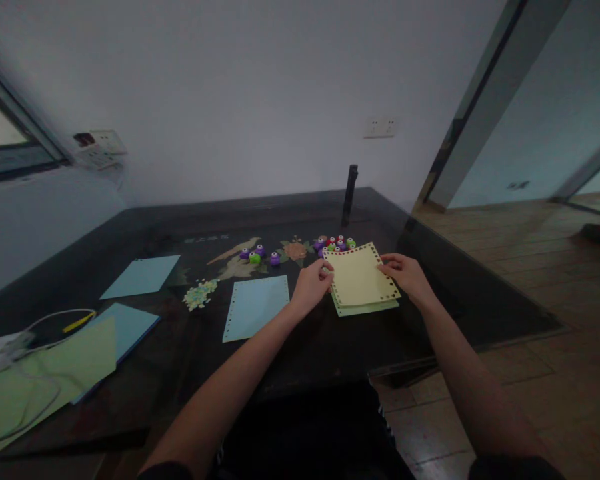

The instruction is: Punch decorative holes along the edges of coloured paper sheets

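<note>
From my seat the picture is dim and soft, so small detail is hard to read. My left hand (313,285) covers the near-left corner of the yellow sheet (360,275), and I cannot see its fingertips clearly; it is curled onto that edge, thumb on top. My right hand (405,275) pinches the sheet's right edge, fingers partly closed on the paper. The green sheet (367,309) under it shows only as a thin strip at 6 o'clock of the yellow one. Some of the small punches (336,243) at 12 o'clock of the sheet are hidden behind its far edge; I can make out purple, green and red blobs, not their shapes.

The yellow sheet is pale, roughly square, with a row of punched holes along every visible edge, giving a lacy border. It lies tilted on the dark surface (430,300), right of centre.

At 9 o'clock of my left hand lies a light blue sheet (256,307) with holes down its left side. Farther toward 9 o'clock sits a heap of paper bits (199,294). A dark upright cylinder (350,195) stands at 12 o'clock; I cannot tell what it is. A white cable (45,327) runs off the left edge.
</note>
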`<act>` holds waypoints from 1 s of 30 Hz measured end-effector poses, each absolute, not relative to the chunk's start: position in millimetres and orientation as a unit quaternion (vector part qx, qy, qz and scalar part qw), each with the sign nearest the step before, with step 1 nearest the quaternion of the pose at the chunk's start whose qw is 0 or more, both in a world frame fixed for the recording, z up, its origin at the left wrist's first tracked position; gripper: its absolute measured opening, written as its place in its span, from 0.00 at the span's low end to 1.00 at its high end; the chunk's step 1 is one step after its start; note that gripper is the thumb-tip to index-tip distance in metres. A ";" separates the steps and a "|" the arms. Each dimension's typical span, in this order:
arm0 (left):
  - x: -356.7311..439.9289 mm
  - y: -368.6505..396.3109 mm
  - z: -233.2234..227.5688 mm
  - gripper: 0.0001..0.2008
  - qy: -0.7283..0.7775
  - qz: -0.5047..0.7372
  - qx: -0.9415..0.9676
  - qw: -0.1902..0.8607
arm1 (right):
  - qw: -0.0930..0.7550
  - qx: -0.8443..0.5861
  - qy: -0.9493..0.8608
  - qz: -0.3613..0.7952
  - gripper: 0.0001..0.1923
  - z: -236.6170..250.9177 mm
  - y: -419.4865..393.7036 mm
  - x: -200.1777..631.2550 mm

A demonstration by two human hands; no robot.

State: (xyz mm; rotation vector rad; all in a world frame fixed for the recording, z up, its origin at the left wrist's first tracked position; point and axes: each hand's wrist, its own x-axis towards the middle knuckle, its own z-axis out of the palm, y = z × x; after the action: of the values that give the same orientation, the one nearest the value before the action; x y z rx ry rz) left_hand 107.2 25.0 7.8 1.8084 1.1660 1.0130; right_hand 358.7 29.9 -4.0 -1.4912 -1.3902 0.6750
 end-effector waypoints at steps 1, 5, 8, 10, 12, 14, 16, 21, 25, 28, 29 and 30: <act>110.6 26.1 4.2 0.06 0.466 0.374 0.717 0.359 | 0.457 -0.625 -0.572 0.271 0.19 -7.7 29.1 362.1; 117.2 26.0 -4.9 0.09 0.500 0.321 0.746 0.300 | 0.387 -0.663 -0.592 0.245 0.19 -16.3 28.8 369.3; 116.8 23.2 -8.1 0.10 0.513 0.300 0.758 0.268 | 0.358 -0.668 -0.612 0.226 0.19 -17.2 30.0 369.5; 115.9 21.7 -9.8 0.11 0.518 0.288 0.766 0.251 | 0.346 -0.671 -0.619 0.215 0.18 -16.7 30.1 367.7; 115.6 20.7 -11.5 0.11 0.521 0.276 0.773 0.236 | 0.333 -0.677 -0.622 0.210 0.18 -15.9 29.3 364.7; 116.0 19.9 -12.7 0.12 0.524 0.262 0.779 0.221 | 0.318 -0.686 -0.622 0.204 0.17 -15.0 28.0 361.3; 116.7 18.8 -13.0 0.12 0.527 0.247 0.786 0.208 | 0.305 -0.693 -0.623 0.196 0.17 -14.5 26.7 358.3; 118.6 14.7 -9.8 0.11 0.529 0.194 0.807 0.175 | 0.305 -0.693 -0.626 0.187 0.17 -16.6 26.0 356.8; 119.1 11.5 -7.1 0.11 0.541 0.146 0.816 0.139 | 0.307 -0.685 -0.634 0.183 0.18 -19.4 27.3 359.7; 118.8 9.5 -6.4 0.11 0.545 0.126 0.820 0.121 | 0.305 -0.683 -0.638 0.179 0.18 -20.0 27.9 360.5; 118.6 8.7 -6.2 0.11 0.545 0.123 0.821 0.119 | 0.305 -0.684 -0.639 0.175 0.18 -20.2 28.0 360.4; 118.5 8.1 -6.1 0.11 0.544 0.122 0.822 0.117 | 0.304 -0.686 -0.639 0.170 0.18 -20.6 28.2 360.2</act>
State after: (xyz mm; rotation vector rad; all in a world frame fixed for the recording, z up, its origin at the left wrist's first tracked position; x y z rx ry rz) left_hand 118.5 8.1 -6.1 2.4044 1.5930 0.3576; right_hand 360.2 28.2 -20.6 -1.8157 -1.6931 0.4493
